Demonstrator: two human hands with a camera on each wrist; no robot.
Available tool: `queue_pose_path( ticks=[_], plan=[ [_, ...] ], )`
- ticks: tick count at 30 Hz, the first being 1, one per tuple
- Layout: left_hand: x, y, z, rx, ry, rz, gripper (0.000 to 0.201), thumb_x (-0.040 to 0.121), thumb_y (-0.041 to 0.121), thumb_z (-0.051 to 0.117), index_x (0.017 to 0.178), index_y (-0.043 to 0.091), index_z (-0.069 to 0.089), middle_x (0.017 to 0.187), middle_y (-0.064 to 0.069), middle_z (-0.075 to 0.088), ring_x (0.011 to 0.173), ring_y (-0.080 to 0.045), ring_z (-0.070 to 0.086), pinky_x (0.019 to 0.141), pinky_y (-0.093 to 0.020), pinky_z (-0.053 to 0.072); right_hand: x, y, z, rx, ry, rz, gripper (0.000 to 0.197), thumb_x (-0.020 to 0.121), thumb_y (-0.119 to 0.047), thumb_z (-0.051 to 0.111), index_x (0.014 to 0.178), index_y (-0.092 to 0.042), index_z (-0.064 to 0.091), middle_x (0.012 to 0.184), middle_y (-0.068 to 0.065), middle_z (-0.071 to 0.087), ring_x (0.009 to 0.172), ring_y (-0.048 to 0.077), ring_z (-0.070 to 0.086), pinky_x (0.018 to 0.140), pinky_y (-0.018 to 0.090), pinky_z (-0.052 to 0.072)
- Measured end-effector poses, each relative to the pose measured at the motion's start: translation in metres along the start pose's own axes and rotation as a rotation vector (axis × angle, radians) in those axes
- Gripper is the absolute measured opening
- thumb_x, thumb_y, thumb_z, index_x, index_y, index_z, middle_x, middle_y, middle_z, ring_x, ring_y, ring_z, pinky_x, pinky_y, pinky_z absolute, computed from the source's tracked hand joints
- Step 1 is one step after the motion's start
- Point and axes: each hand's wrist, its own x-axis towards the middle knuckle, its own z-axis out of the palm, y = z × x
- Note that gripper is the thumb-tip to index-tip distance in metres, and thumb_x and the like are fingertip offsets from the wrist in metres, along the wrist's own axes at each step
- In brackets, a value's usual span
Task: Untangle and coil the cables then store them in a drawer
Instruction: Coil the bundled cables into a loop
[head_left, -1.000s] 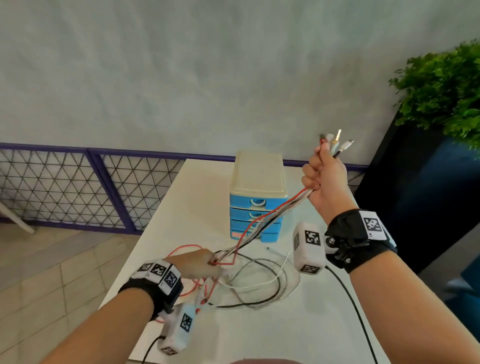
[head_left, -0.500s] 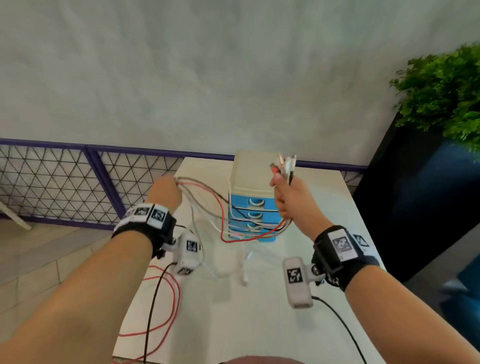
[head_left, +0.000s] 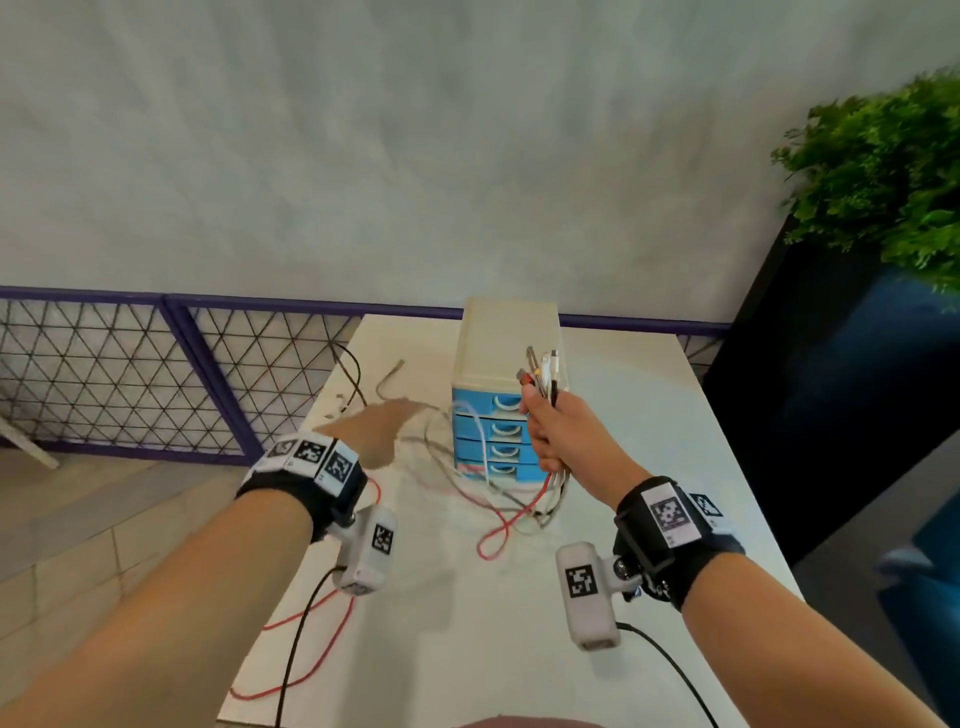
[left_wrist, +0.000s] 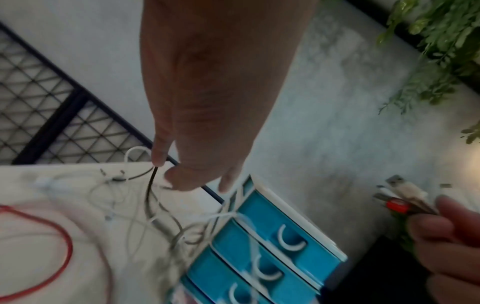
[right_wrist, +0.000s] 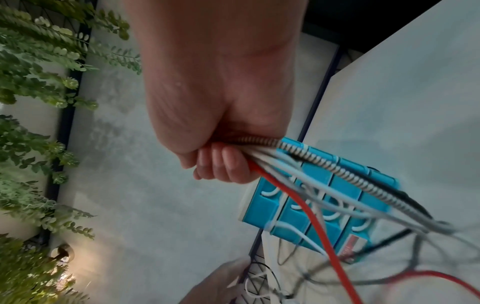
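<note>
My right hand (head_left: 550, 431) is raised in front of the blue drawer unit (head_left: 506, 338) and grips a bundle of cables (head_left: 543, 371), whose connector ends stick up above the fist. In the right wrist view the red, white, black and braided cables (right_wrist: 298, 164) leave the fist (right_wrist: 215, 123) and trail to the table. My left hand (head_left: 374, 431) is blurred, to the left of the drawers. Its fingers (left_wrist: 158, 156) point down, fairly straight, over loose white and dark cables (left_wrist: 153, 205). A red cable (head_left: 498, 535) loops across the table and off its left edge.
The white table (head_left: 519, 649) runs to a grey wall. The drawer unit's drawers are closed (left_wrist: 272, 222). A purple mesh fence (head_left: 130, 374) stands to the left. At right are a dark planter (head_left: 831, 389) and a green plant (head_left: 883, 171).
My left hand dropped from its raised grip and swept right toward the drawers; the cable ends whip loose above it. My right hand moved slightly right, still holding the bundle.
</note>
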Motion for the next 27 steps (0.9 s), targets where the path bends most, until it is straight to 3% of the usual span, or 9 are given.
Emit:
queue_pose_path(
  ticks=[2,4,7,9,12,14,17,21,27],
  plan=[
    [0.004,0.011,0.007,-0.127,0.105,0.032,0.048,0.093,-0.001,0.037,0.135,0.021,0.044,0.146,-0.006,0.042,0.13,-0.024,0.044,0.107,-0.033,0.034,-0.004,0.006,0.0,0.062,-0.071,0.027,0.03,0.1,-0.04,0.042,0.089,-0.014,0.05,0.057,-0.005,0.032,0.043,0.008,0.03,0.041,0.021,0.029],
    [0.003,0.036,0.006,-0.481,0.251,0.072,0.026,0.099,0.016,0.037,0.116,0.026,0.055,0.123,-0.007,0.061,0.111,-0.028,0.059,0.089,-0.036,0.047,-0.007,0.01,0.0,0.148,-0.142,0.061,0.029,0.102,-0.037,0.038,0.089,-0.014,0.049,0.059,-0.004,0.032,0.045,0.009,0.03,0.043,0.021,0.03],
    [-0.011,0.081,-0.005,-1.118,0.14,0.13,0.029,0.102,0.032,0.032,0.118,0.02,0.052,0.103,-0.002,0.067,0.097,-0.022,0.065,0.083,-0.032,0.051,-0.012,0.012,0.003,0.312,-0.239,0.082,0.028,0.103,-0.032,0.037,0.089,-0.014,0.051,0.061,-0.005,0.037,0.048,0.01,0.035,0.049,0.022,0.035],
    [-0.021,0.1,-0.008,-1.315,0.043,0.21,0.035,0.099,0.036,0.039,0.128,0.017,0.047,0.091,-0.003,0.062,0.079,-0.014,0.065,0.079,-0.031,0.052,-0.015,0.011,0.005,0.39,-0.284,0.08,0.026,0.103,-0.031,0.037,0.09,-0.014,0.052,0.063,-0.004,0.039,0.05,0.011,0.038,0.052,0.024,0.038],
    [-0.026,0.112,-0.006,-1.166,0.148,0.31,0.049,0.093,0.033,0.055,0.138,0.027,0.038,0.078,0.002,0.056,0.067,-0.006,0.057,0.077,-0.03,0.052,-0.02,0.007,0.007,0.42,-0.328,0.084,0.023,0.104,-0.027,0.036,0.089,-0.014,0.049,0.063,-0.004,0.04,0.051,0.01,0.039,0.051,0.022,0.038],
    [-0.025,0.114,-0.006,-0.992,0.29,0.338,0.056,0.088,0.035,0.062,0.138,0.033,0.038,0.088,0.003,0.058,0.078,-0.007,0.059,0.084,-0.032,0.052,-0.024,0.005,0.007,0.408,-0.333,0.095,0.022,0.104,-0.025,0.036,0.089,-0.015,0.048,0.063,-0.004,0.04,0.052,0.009,0.038,0.051,0.021,0.038],
    [-0.024,0.115,-0.004,-1.05,0.329,0.352,0.061,0.082,0.038,0.068,0.136,0.036,0.041,0.11,0.005,0.062,0.103,-0.013,0.064,0.094,-0.039,0.053,-0.03,0.004,0.004,0.354,-0.341,0.09,0.022,0.103,-0.022,0.039,0.087,-0.015,0.052,0.064,-0.003,0.041,0.053,0.01,0.038,0.054,0.022,0.037],
    [-0.025,0.114,0.001,-1.1,0.344,0.336,0.044,0.082,0.04,0.068,0.124,0.037,0.054,0.108,-0.001,0.064,0.106,-0.018,0.065,0.092,-0.046,0.054,-0.037,0.002,0.008,0.319,-0.356,0.086,0.024,0.103,-0.022,0.041,0.08,-0.016,0.048,0.065,-0.004,0.042,0.051,0.009,0.039,0.052,0.021,0.037],
    [-0.031,0.119,0.002,-1.126,0.379,0.347,0.012,0.092,0.021,0.058,0.1,0.018,0.067,0.1,-0.007,0.071,0.096,-0.022,0.07,0.092,-0.047,0.053,-0.037,0.001,0.014,0.368,-0.36,0.101,0.022,0.102,-0.021,0.042,0.082,-0.016,0.046,0.065,-0.004,0.044,0.05,0.008,0.037,0.05,0.021,0.032]
  ],
)
